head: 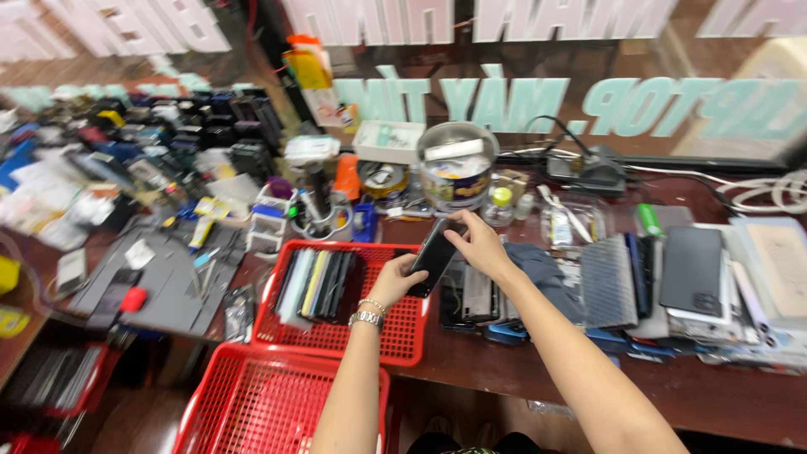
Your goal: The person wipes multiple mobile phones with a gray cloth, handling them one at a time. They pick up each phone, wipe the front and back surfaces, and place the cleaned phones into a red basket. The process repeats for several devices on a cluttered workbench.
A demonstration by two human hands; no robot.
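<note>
— Held in both hands?

— Yes. Dark phone (pixel 434 255) gripped between left hand (pixel 393 282) and right hand (pixel 479 244), above the far right corner of a red basket (pixel 403 336).

— Grip on each side?

— Left hand closed around the lower end, fingers wrapped under the edge. Right hand pinching the upper end from above, fingertips curled over the top edge.

— Long axis?

— Tilted on a diagonal, lower end near the left hand, upper end pointing away and to the right, toward the round tin (pixel 455 168) beyond the right hand. Glossy face turned up and leftward.

— Below the left hand?

— Row of flat phones standing on edge (pixel 324 286) inside the red basket, just left of the left wrist, with its beaded bracelet and metal watch (pixel 366 317). Second red basket (pixel 261 403) nearer the body, beside the left forearm.

— Near the right hand?

— Stack of dark phones (pixel 471 296) directly underneath, on the brown worktop (pixel 706 395). More dark phones and cases (pixel 664 282) laid flat, well to the right of the right forearm. Grey mat with small tools (pixel 168 282) far left of the left hand.
</note>
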